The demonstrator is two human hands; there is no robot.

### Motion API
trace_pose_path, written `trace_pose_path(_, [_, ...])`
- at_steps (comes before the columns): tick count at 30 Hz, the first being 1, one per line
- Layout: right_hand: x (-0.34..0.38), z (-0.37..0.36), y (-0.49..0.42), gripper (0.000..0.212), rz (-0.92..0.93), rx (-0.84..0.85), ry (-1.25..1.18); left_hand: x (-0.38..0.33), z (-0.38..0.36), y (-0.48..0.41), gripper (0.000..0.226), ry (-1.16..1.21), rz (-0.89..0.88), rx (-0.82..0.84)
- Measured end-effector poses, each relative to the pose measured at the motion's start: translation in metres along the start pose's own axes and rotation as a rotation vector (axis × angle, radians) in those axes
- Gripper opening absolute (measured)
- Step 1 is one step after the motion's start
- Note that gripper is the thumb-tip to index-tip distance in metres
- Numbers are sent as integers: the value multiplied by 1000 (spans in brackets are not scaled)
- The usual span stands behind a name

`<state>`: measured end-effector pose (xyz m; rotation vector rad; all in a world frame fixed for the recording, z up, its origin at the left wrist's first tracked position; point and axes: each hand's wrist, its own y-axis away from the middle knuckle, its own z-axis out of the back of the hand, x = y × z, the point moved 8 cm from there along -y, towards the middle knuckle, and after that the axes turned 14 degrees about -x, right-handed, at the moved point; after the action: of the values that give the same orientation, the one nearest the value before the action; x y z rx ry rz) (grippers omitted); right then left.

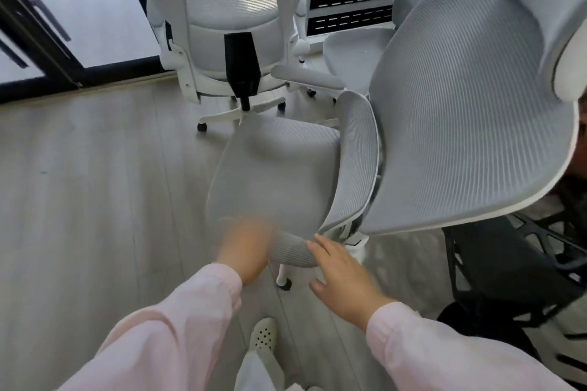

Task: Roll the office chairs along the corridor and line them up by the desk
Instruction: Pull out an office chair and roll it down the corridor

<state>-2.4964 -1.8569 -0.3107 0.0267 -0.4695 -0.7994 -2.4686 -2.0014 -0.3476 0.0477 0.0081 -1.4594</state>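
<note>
Near chair: light grey mesh office chair with a white frame, centre to right of the frame, standing on the pale wood-look floor.
Backrest: broad ribbed grey mesh backrest, fills the upper right; a narrower curved mesh lumbar panel sits between it and the seat.
Armrest: grey ribbed padded armrest, lower centre, just above a white leg with a black caster.
Second chair: white-framed grey mesh office chair with a black centre column, upper centre, seen from behind, just beyond the near chair's seat.
Third chair: grey mesh office chair seat, upper right, next to the white desk with black slotted panels.
Left hand: left hand in a pink sleeve, at the armrest's left end; blurred, so whether the fingers grip cannot be told.
Right hand: right hand in a pink sleeve, fingers straight and slightly spread, holding nothing; fingertips touch the armrest's right end, thumb below.
Other: black mesh chair, lower right; white perforated shoe, bottom centre.
</note>
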Motion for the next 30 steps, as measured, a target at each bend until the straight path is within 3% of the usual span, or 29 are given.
trace_pose_path(3, [-3,17,57,60,89,-50,11,-11,6,43,50,-72,141,158])
trace_pose_path(6, [-18,36,116,49,117,-62,22,-50,47,65,38,-68,211,128])
trace_pose_path(7, [-25,43,134,46,115,-58,37,-71,73,64,40,-31,201,57])
trace_pose_path(11, [-56,82,198,45,38,-70,38,-181,222,67,49,362,58,-592])
trace_pose_path(14, [-77,116,229,47,-9,-150,59,-236,276,77,55,523,62,-642])
trace_pose_path(16, [-86,140,243,36,-25,-213,105,-254,286,85,50,398,47,-663])
trace_pose_path(18, [-89,163,252,34,-35,-282,131,-258,285,93,35,253,33,-644])
trace_pose_path(20, [-84,180,258,32,-33,-337,165,-252,281,104,37,185,27,-644])
trace_pose_path(24, [-58,203,269,29,-51,-428,168,-224,282,136,28,225,100,-618])
trace_pose_path(30, [5,206,281,32,11,-488,168,-153,282,220,36,230,232,-634])
